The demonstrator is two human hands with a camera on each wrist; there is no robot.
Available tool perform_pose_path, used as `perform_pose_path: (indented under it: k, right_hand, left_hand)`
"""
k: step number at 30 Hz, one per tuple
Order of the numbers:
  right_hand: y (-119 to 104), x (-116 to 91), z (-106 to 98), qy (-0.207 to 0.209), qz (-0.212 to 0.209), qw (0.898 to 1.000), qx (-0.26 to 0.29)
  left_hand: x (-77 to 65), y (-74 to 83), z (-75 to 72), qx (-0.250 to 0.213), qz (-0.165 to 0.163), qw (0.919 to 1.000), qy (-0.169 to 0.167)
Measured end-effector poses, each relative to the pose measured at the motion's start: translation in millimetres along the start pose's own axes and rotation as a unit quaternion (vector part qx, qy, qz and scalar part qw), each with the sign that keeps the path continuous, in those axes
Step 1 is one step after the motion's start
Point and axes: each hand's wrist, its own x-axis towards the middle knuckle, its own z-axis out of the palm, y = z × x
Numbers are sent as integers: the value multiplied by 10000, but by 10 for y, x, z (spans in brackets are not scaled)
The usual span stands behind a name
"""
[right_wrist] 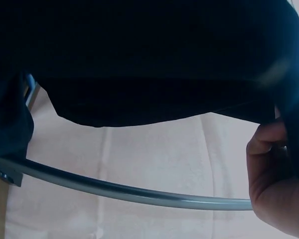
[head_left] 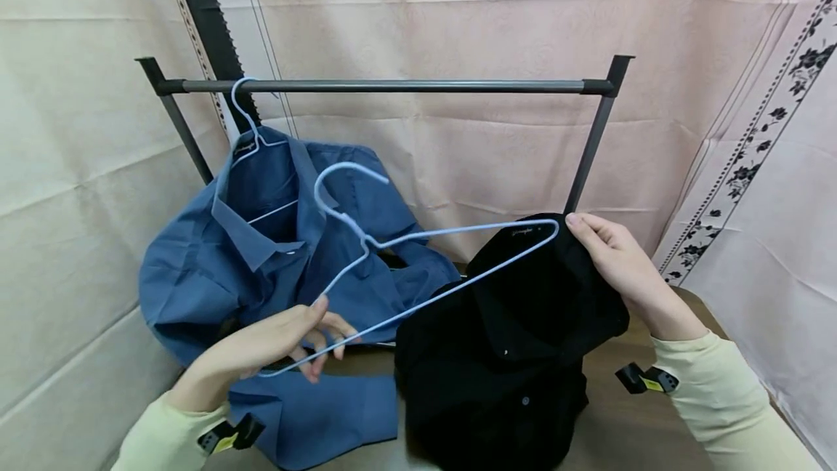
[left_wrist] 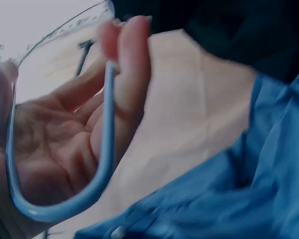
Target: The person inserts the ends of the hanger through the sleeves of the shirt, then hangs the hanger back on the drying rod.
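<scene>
In the head view my left hand (head_left: 288,340) holds a light blue hanger (head_left: 451,295) near its left end, thumb on one wire and fingers about the lower bar. The left wrist view shows the hanger's rounded end (left_wrist: 65,211) lying across the palm, with fingertips curled at the wire. My right hand (head_left: 611,256) pinches the collar area of a black shirt (head_left: 490,362), thumb in front. The hanger's far end reaches into the shirt's neck opening beside that thumb. In the right wrist view dark cloth (right_wrist: 154,99) covers much of the right hand (right_wrist: 276,174).
A dark metal rack (head_left: 405,86) stands behind. On its left side a blue shirt (head_left: 189,267) hangs from a second hanger (head_left: 243,111). Part of the blue shirt spreads over the brown table (head_left: 628,420). Pale cloth curtains (head_left: 490,35) surround the space.
</scene>
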Motion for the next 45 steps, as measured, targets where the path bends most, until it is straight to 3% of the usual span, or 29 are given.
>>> perform_pose_path:
  k: [3, 10, 12, 14, 16, 19, 21, 22, 24, 29, 33, 38, 45]
  right_hand:
    - [-17, 8, -22, 14, 0, 10000, -11]
    - [-33, 21, -74, 85, -121, 9991, -400]
    - [-25, 25, -80, 196, -265, 9960, -833]
    - [-10, 25, -80, 393, -652, 9839, -1618]
    - [-5, 23, -74, 592, -1236, 9564, -2581]
    - [-19, 17, -72, 974, -2189, 8856, -3979]
    - [-51, 15, -78, 1116, -2623, 8474, -4479]
    - [-70, 15, -81, 1212, -2760, 8329, -4642]
    - [-114, 7, -83, 1346, -2912, 8179, -4776]
    - [-223, -55, -24, 1458, -2941, 8233, -4630]
    - [-304, -103, 55, 1459, -2874, 8416, -4334]
    - [-367, -139, 164, 1405, -2903, 8636, -3875]
    - [-437, -113, 412, 1762, -3018, 8700, -3479]
  left_hand:
    - [119, -42, 18, -65, 13, 10000, -47]
    - [197, -116, 9, -183, -62, 9994, -304]
    - [220, -129, 9, -174, -112, 9991, -376]
    - [248, -140, 13, -154, -168, 9990, -393]
    - [280, -142, 26, -129, -213, 9990, -383]
    - [328, -135, 64, -114, -266, 9989, -379]
    - [346, -129, 83, -74, -308, 9988, -369]
    - [353, -127, 91, -46, -316, 9988, -378]
    - [362, -121, 101, 2, -340, 9987, -380]
    - [451, -111, 155, 66, -396, 9992, -52]
    - [586, -78, 247, 71, -331, 9989, 331]
    - [786, -27, 341, 239, -42, 9986, 465]
    - [964, -1, 270, 672, 326, 9891, 1269]
